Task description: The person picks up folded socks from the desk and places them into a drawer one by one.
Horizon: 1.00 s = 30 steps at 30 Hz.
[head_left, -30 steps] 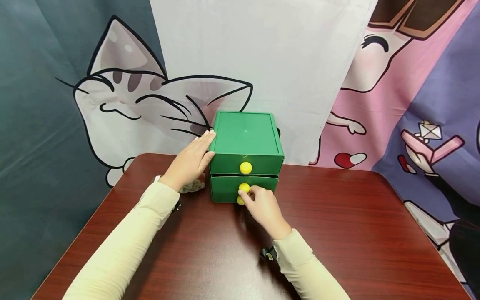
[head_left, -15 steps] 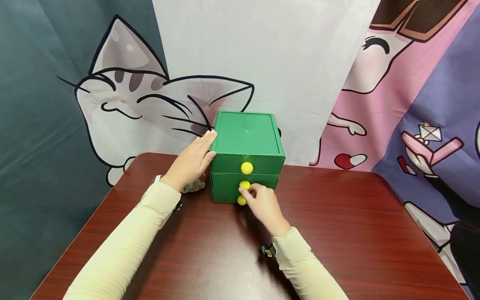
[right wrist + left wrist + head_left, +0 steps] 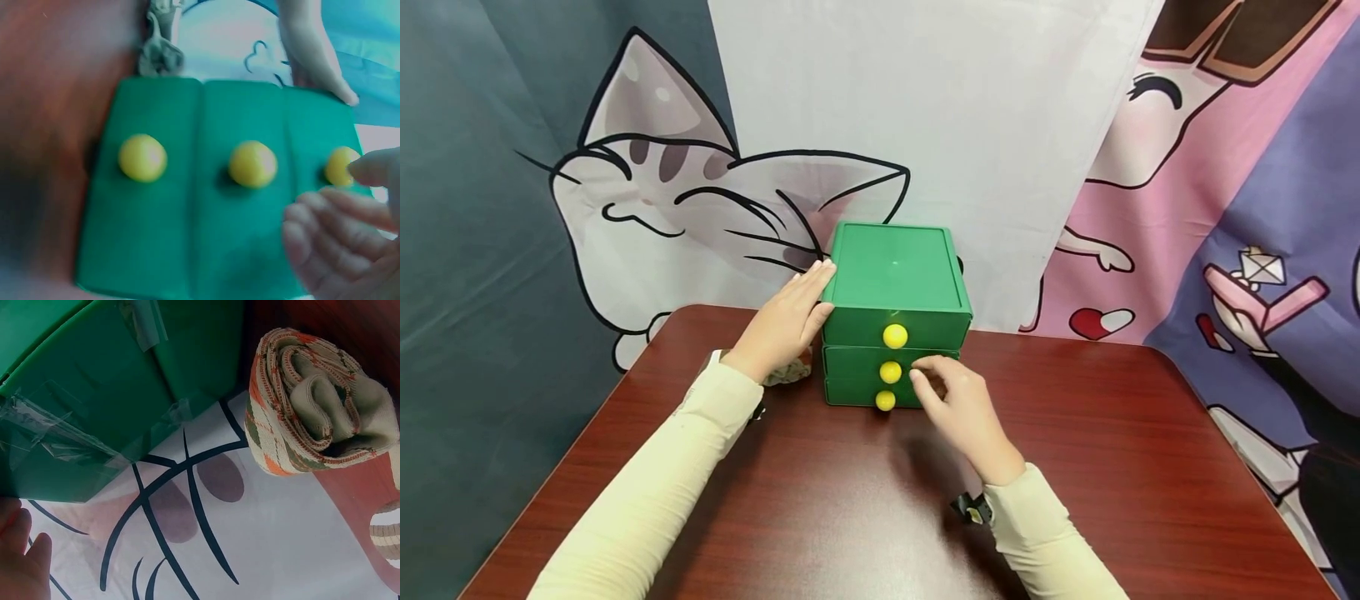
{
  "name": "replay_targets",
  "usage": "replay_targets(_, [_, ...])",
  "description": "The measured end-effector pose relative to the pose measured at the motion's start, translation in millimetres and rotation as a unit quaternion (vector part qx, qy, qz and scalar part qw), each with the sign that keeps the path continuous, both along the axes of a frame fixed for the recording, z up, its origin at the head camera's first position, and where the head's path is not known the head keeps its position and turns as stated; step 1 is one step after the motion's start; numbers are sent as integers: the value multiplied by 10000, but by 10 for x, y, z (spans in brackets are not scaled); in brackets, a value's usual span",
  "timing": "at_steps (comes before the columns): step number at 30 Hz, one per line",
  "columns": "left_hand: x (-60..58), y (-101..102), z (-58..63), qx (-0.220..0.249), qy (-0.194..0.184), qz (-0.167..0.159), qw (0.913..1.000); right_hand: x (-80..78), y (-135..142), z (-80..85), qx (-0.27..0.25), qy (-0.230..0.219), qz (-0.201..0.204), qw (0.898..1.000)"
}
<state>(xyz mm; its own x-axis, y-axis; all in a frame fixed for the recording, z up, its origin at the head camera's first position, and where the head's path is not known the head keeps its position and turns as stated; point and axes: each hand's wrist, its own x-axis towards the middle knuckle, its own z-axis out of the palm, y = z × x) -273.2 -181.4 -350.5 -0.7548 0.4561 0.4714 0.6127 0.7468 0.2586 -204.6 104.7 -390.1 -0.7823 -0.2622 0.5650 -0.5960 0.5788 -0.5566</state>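
Observation:
A green three-drawer box point(image 3: 895, 267) with a round yellow knob on each drawer stands near the back of the table; all its drawers sit closed. My left hand point(image 3: 786, 321) rests on the box's upper left edge, fingers straight. Just right of the middle knob point(image 3: 891, 372), my right hand point(image 3: 958, 408) hovers with loosely bent fingers and holds nothing. In the right wrist view, that hand point(image 3: 350, 231) appears in front of the drawer fronts. A rolled patterned cloth point(image 3: 325, 406) lies left of the box, partly hidden by my left forearm in the head view.
The reddish-brown table point(image 3: 820, 500) extends in front and to both sides. Printed cloth hangings point(image 3: 1000, 125) stand right behind it. Clear tape point(image 3: 56, 431) runs over the box's side in the left wrist view.
The middle drawer, slightly out a second ago, has gone in flush. My right hand has let go of its knob and moved to the right. My left hand has stayed put.

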Motion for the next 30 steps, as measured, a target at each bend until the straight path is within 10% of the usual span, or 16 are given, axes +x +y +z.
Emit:
replay_targets(10, [-10, -10, 9, -24, -100, 47, 9999, -204, 351, 328, -289, 2780, 168, 9600])
replay_targets(16, [39, -23, 47, -230, -89, 238, 9994, -397, 533, 356, 415, 2489, 339, 9671])
replay_targets(21, [157, 10, 21, 286, 911, 150, 9953, -508, 669, 319, 1449, 1700, 420, 9738])
replay_targets(30, [512, 155, 17, 1249, 2401, -124, 9626, -600, 766, 378, 2172, 1223, 427, 9675])
